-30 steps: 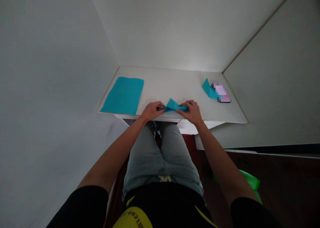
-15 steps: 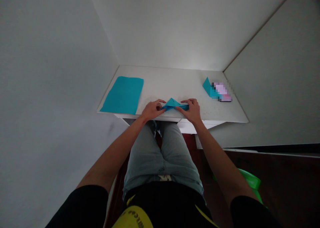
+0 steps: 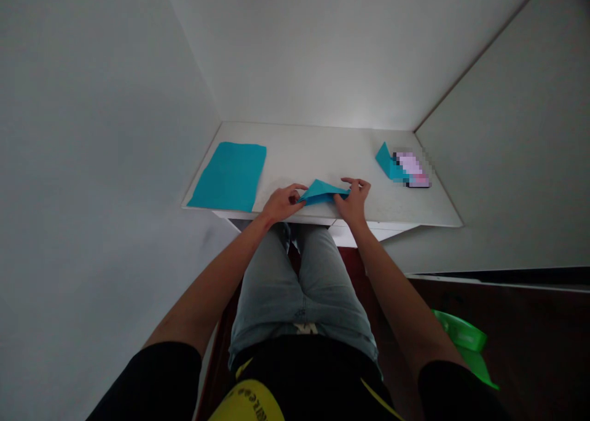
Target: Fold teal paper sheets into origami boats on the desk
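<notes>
The folded blue paper (image 3: 319, 188) is in the middle of the picture, close to the front edge of the white table (image 3: 313, 150). The left hand (image 3: 282, 203) pinches its left end. The right hand (image 3: 354, 201) holds its right end, with the thumb at the front and one finger sticking out. A flat blue sheet (image 3: 228, 176) lies left of the middle. Right of the middle, a small folded piece (image 3: 385, 163) sits by a blurry phone (image 3: 412, 168).
</notes>
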`<state>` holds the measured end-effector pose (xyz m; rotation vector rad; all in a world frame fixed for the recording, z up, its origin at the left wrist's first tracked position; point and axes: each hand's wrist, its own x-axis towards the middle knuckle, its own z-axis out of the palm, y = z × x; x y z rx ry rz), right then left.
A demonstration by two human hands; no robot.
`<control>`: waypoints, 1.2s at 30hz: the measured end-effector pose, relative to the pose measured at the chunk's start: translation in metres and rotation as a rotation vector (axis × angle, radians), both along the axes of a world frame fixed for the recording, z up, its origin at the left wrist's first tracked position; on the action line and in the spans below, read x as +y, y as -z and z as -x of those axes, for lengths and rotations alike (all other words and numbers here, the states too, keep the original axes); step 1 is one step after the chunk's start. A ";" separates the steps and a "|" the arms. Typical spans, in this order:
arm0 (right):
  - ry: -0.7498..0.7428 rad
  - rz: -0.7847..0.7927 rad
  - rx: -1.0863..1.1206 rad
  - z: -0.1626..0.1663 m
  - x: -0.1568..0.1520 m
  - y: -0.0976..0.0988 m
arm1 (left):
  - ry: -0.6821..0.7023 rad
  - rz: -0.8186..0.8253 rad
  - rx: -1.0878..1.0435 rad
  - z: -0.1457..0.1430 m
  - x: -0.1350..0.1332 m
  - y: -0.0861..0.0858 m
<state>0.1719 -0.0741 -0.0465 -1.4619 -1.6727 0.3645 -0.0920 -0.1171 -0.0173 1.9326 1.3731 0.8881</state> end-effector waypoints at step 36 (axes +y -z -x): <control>-0.585 0.216 0.256 0.035 -0.002 -0.020 | -0.121 0.018 -0.228 0.000 0.002 0.002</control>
